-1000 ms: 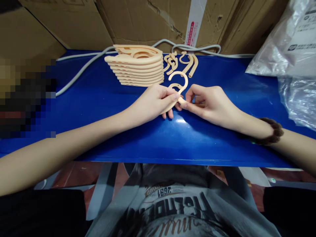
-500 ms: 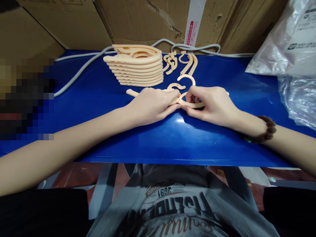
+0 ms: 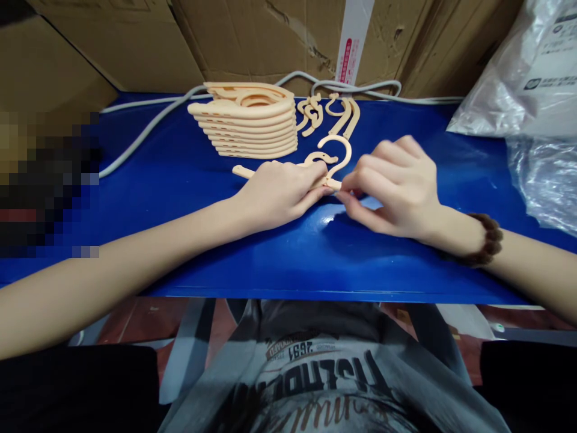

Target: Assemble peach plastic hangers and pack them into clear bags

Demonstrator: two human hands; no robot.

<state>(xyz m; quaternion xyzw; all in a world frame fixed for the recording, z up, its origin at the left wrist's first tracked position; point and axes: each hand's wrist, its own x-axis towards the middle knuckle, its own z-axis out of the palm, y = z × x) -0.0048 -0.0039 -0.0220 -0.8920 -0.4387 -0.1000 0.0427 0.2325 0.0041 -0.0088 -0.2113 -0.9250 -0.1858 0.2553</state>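
Observation:
A cream plastic clothes hanger point(image 3: 346, 157) lies low over the blue table, its curved hook pointing away from me. My left hand point(image 3: 282, 191) is closed around its middle, thumb and index finger pinching by the base of the hook; one hanger arm sticks out beyond the knuckles. With thumb and index fingertip, my right hand point(image 3: 392, 186) pinches the short piece showing right of the hook. Its other fingers are curled and raised, slightly blurred, and hide what lies behind them. Behind my left hand stands a neat stack of cream hangers point(image 3: 252, 129).
Loose cream hooks point(image 3: 311, 114) and slim hanger arms point(image 3: 349, 117) lie behind the hanger. A grey-white cable point(image 3: 148, 135) runs along the back of the blue table point(image 3: 270, 264), before cardboard boxes point(image 3: 252, 42). Clear plastic bags point(image 3: 509, 90) occupy the right side.
My right hand has lifted its knuckles and turned, shifting slightly right. The hanger's hook has swung a little left, and less of its right arm shows. My left hand keeps its grip.

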